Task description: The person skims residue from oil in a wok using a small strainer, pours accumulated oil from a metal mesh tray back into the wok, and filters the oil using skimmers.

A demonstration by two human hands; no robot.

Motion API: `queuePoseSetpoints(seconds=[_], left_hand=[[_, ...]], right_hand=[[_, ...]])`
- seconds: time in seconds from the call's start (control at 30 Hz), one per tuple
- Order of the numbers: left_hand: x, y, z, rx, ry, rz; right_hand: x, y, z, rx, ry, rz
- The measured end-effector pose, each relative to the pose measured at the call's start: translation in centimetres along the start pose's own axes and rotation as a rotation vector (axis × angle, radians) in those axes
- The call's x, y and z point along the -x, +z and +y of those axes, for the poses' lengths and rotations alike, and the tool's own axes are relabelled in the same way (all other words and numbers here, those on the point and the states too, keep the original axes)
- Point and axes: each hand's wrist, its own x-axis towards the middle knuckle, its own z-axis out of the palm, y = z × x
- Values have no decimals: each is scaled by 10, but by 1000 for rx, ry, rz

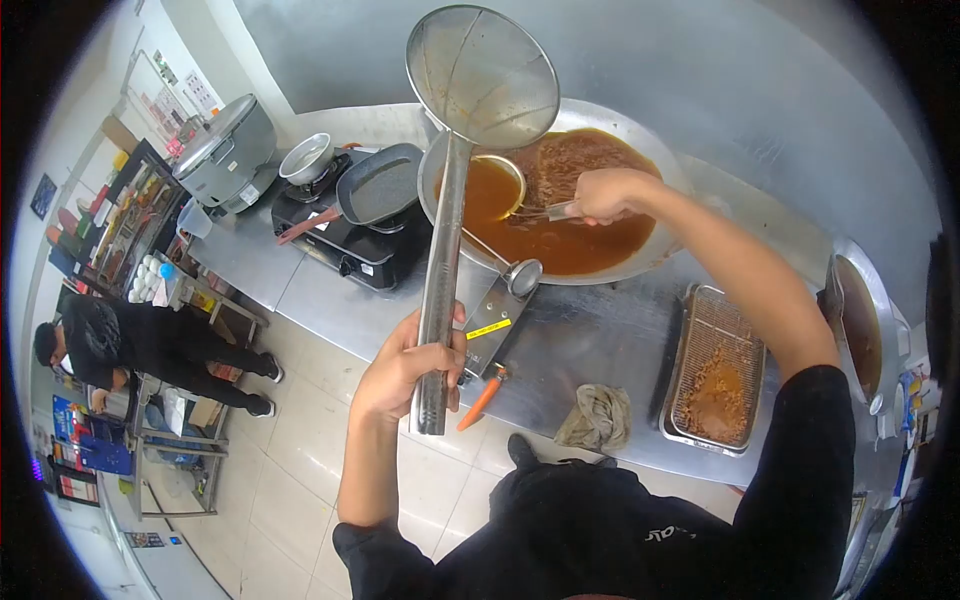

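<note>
In the head view, my left hand (408, 365) is closed round the thick metal handle of a large mesh skimmer (483, 75). The skimmer is raised upright, its round mesh head in front of the wok's back rim and the grey wall. My right hand (612, 196) grips the handle of a round, gold-rimmed strainer (522, 190) over a wide wok (665, 240). Brown liquid (590, 250) fills much of the wok, with foam at its back. The strainer's bowl sits in that liquid, so its underside is hidden. A small round sieve (524, 278) lies by the wok's front rim.
A wire rack tray (718, 390) with brown crumbs and a crumpled cloth (596, 418) lie on the steel counter (570, 350). Left are a square pan (385, 185) on a portable stove and a large cooker (228, 155). Another person (150, 345) stands far left. A second wok (858, 320) is right.
</note>
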Motion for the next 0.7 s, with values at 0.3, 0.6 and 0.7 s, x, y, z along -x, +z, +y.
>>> queuePoseSetpoints(seconds=[0.3, 0.6, 0.7], left_hand=[[3, 18, -3, 28, 32, 2], [4, 30, -17, 36, 45, 30], [3, 31, -23, 61, 53, 20]], right_hand=[[47, -1, 46, -54, 24, 28], [86, 13, 126, 205, -58, 439], [106, 3, 160, 201, 34, 449]])
